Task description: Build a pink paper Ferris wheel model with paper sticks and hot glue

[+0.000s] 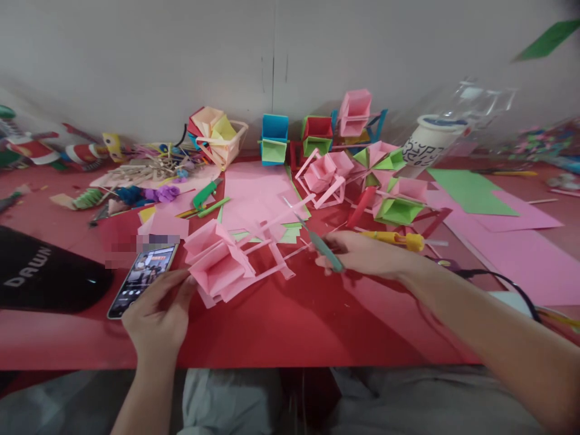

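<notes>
In my left hand (158,302), thumb and fingers pinch the left edge of a pink folded-paper model (222,263). The model has an open box-like body and a frame of thin paper strips reaching right. My right hand (348,251) is closed around a teal-handled craft knife (327,251), its thin metal blade pointing up and left. The blade tip lies close to the upper paper strips of the model; whether it touches them I cannot tell. Some right-hand fingers are hidden behind the handle.
A phone (145,275) and a black cup (49,272) sit left. Behind are pink paper sheets (254,193), a green cutter (206,194) and several paper models (274,139). To the right are a yellow-handled tool (394,238), a white cup (430,145) and a black cable (502,278).
</notes>
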`<move>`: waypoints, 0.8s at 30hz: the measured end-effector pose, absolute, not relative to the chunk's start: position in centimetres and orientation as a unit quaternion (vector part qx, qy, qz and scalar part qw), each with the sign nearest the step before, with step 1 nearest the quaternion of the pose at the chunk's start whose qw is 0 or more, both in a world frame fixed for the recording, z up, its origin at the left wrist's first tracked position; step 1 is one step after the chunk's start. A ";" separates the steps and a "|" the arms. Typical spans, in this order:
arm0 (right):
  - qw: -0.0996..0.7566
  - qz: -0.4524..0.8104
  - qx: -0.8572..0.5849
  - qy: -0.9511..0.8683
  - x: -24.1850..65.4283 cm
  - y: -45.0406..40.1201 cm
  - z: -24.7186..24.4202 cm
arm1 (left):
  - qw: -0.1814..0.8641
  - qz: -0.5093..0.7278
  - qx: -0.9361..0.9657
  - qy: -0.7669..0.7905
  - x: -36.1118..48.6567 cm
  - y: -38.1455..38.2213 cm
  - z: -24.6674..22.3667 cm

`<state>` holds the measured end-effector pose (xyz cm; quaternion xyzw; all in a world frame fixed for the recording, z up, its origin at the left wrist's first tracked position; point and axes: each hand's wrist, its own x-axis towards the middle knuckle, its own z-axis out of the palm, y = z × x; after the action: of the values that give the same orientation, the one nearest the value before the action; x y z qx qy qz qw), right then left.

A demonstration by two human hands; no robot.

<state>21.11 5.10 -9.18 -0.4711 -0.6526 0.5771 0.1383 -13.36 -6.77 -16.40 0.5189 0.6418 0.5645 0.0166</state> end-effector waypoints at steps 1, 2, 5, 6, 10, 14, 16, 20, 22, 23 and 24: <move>0.133 0.585 -0.480 -0.641 22.0 4.2 -9.0 | 0.007 0.561 0.528 0.637 -13.2 -6.7 -16.3; 0.126 0.601 -0.479 -0.627 22.9 3.4 -8.9 | -0.003 0.560 0.539 0.629 -12.9 -6.7 -16.2; 0.111 0.622 -0.489 -0.602 24.9 1.1 -9.1 | -0.008 0.561 0.570 0.600 -11.9 -6.6 -15.7; 0.094 0.620 -0.492 -0.604 25.4 0.6 -9.2 | -0.002 0.562 0.577 0.593 -11.6 -6.5 -15.5; 0.119 0.643 -0.471 -0.592 25.8 -0.6 -9.0 | 0.008 0.554 0.590 0.588 -10.4 -6.1 -15.0; 0.107 0.663 -0.437 -0.598 25.5 -0.9 -8.3 | 0.013 0.553 0.585 0.593 -10.1 -5.7 -15.0; 0.081 0.671 -0.422 -0.604 25.5 -1.1 -8.2 | 0.018 0.554 0.582 0.594 -10.0 -5.6 -15.1; 0.046 0.663 -0.447 -0.598 25.6 -1.6 -8.6 | 0.034 0.562 0.579 0.590 -9.8 -5.4 -15.3; 0.046 0.663 -0.468 -0.583 25.5 -1.8 -8.7 | 0.039 0.564 0.580 0.586 -9.8 -5.4 -15.4; 0.051 0.667 -0.471 -0.576 25.5 -1.9 -8.7 | 0.042 0.564 0.582 0.584 -9.8 -5.4 -15.4; 0.058 0.671 -0.468 -0.572 25.4 -1.9 -8.8 | 0.045 0.562 0.586 0.582 -9.7 -5.4 -15.5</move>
<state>25.36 -1.91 -8.76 -0.4680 -0.5722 0.6709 0.0582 -9.75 -5.42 -15.47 0.5859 0.5820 0.5621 0.0450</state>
